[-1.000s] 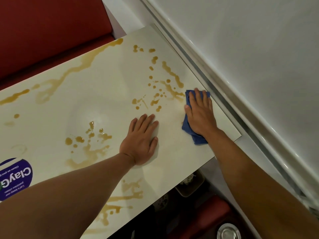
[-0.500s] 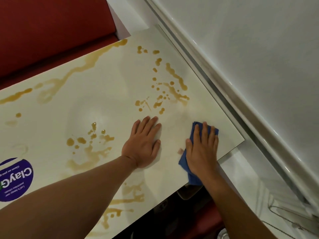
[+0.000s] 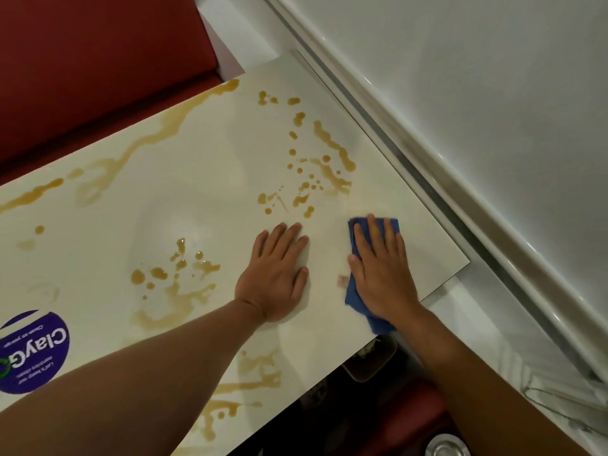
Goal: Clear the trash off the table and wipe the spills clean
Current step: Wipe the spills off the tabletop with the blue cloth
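The right hand lies flat with straight fingers on a blue cloth, pressing it onto the white table near the right edge. The left hand rests just beside it, palm down, fingers straight and close together, holding nothing. Brown spills spread beyond the fingertips and also left of the left hand. A purple sticker sits at the table's left end.

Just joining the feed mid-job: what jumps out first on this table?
Brown spills splatter the white table, thickest ahead of the hands and again left of them. The right hand presses a blue cloth flat near the table's right corner; the left hand lies flat beside it.
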Tool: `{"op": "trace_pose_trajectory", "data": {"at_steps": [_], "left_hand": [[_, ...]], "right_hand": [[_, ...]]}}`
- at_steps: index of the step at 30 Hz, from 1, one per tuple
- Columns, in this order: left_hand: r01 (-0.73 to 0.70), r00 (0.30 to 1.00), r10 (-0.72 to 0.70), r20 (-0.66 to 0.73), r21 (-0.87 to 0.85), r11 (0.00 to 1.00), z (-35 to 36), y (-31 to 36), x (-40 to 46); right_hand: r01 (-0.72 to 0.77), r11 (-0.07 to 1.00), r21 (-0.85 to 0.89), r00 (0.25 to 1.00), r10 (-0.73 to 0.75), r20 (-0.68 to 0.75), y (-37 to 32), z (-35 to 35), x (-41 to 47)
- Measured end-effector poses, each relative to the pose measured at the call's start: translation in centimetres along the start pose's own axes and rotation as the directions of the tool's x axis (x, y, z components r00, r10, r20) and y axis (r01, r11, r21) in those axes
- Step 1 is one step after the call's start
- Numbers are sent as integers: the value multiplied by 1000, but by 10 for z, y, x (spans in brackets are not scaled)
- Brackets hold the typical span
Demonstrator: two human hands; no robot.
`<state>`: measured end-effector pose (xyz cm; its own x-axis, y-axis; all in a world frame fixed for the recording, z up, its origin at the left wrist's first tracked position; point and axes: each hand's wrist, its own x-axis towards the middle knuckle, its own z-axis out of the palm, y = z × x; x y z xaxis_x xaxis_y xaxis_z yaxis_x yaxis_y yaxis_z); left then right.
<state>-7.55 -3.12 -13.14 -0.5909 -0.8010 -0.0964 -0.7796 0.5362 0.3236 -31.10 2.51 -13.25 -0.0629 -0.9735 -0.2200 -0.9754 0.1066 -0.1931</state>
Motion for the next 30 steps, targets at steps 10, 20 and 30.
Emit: {"op": "trace_pose_trajectory", "data": {"at_steps": [10, 20, 30], "left_hand": [[-8, 1000, 7, -6, -12, 1000, 0, 1, -1], [-9, 1000, 8, 8, 7, 1000, 1, -1, -1], [-23, 999, 26, 45, -65, 998, -5, -4, -3]], "right_hand": [[-46, 999, -14, 999, 45, -27, -14, -18, 85], [-11, 1000, 8, 1000, 11, -3, -25, 4, -3], [-137, 990, 45, 991, 136, 10, -40, -13, 70]]}}
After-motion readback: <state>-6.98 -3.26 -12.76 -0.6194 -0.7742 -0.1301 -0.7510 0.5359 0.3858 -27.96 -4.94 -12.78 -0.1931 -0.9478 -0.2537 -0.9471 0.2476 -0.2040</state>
